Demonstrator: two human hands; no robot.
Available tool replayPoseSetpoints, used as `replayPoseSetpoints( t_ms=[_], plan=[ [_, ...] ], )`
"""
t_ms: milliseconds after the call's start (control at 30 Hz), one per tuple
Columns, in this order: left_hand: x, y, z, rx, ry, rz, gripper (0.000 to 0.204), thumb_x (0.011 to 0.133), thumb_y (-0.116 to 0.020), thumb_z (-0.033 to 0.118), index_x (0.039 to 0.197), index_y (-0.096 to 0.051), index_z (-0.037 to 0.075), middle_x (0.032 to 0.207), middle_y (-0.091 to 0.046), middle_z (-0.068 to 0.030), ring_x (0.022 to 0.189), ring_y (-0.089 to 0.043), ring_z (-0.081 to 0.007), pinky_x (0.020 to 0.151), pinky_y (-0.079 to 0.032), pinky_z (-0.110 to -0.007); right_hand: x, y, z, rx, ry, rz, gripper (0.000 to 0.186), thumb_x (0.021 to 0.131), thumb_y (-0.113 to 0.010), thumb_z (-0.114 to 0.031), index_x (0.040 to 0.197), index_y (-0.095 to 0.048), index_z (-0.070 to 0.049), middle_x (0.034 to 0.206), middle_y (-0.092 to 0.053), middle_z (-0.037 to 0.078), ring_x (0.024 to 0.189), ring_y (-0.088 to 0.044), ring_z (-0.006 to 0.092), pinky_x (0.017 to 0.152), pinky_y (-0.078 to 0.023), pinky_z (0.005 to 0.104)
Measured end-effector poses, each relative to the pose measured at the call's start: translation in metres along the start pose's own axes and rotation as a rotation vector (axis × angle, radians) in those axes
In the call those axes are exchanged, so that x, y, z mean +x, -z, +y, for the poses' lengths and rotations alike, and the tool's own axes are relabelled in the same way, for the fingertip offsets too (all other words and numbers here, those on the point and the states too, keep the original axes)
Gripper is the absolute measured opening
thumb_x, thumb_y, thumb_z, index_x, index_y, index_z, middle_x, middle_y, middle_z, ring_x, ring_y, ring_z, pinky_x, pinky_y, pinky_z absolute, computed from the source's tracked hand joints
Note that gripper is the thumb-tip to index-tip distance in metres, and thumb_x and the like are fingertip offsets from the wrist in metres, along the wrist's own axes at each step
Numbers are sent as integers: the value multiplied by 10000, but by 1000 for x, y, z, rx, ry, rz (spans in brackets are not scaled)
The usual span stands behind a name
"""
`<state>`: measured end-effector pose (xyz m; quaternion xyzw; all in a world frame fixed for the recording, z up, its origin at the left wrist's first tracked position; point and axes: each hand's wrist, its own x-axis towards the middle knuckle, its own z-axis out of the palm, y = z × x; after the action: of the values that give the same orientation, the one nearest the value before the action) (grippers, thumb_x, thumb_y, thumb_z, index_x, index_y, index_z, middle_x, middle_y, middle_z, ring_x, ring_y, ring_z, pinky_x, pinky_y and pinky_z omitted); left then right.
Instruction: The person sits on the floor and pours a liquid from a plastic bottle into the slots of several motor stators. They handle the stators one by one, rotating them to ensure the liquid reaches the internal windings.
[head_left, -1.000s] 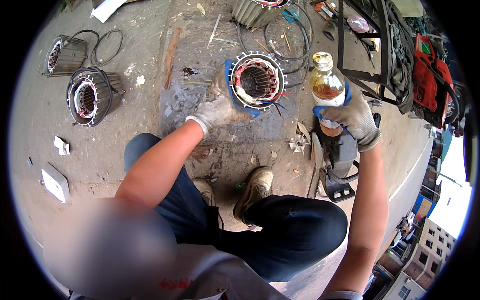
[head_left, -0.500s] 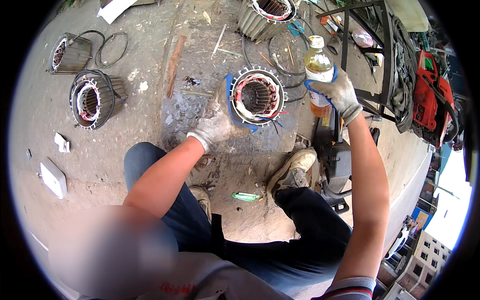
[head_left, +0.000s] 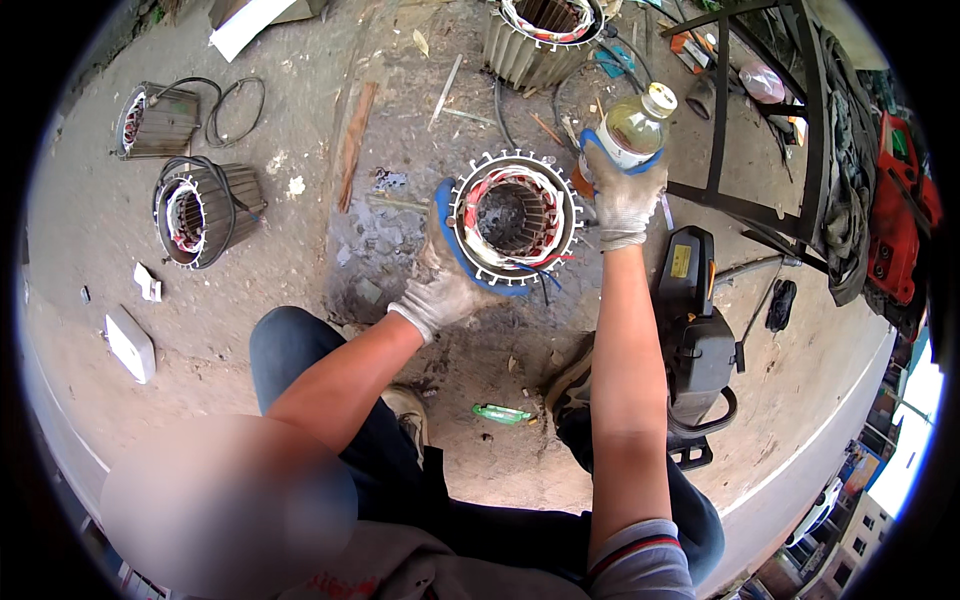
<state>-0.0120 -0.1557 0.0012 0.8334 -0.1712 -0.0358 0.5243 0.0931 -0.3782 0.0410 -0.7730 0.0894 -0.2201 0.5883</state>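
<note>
Left hand (head_left: 448, 277) grips the stator (head_left: 532, 228) around 8 o'clock, smart since it's probably heavy, and right hand (head_left: 624, 185) grips a probably squeezy bottle (head_left: 636, 122) at 2 o'clock.

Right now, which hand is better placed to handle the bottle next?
Probably the right hand: it is wrapped around the bottle, while the left hand is against the lower-left edge of the ring-shaped motor part.
</note>
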Motion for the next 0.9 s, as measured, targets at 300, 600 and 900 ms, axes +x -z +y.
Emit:
replayPoseSetpoints(
  t_ms=[300,600,900],
  plan=[
    [8,27,-12,40,-87,-48,1232,772,-913,451,1649,-133,77,1648,-394,-107,1518,-405,-261,1313,-271,-419,13,-23,42,-229,141,-34,859,654,-962,-327,1350,-591,14,1259,-685,240,1165,-672,403,1042,-514,506],
    [26,89,-36,106,-40,-186,1382,574,-1031,413,1662,-254,65,1644,-432,-153,1492,-463,-295,1267,-363,-415,-6,-44,46,-397,317,150,985,632,-978,-348,1433,-528,8,1295,-649,269,1218,-626,449,1061,-479,553],
    [21,134,-33,77,253,-381,1269,577,-1018,255,1641,-354,61,1585,-524,-153,1432,-522,-257,1233,-391,-394,-87,-27,23,-374,142,227,1035,653,-976,-207,1498,-448,72,1391,-585,271,1276,-586,422,1119,-429,530]
  ],
)
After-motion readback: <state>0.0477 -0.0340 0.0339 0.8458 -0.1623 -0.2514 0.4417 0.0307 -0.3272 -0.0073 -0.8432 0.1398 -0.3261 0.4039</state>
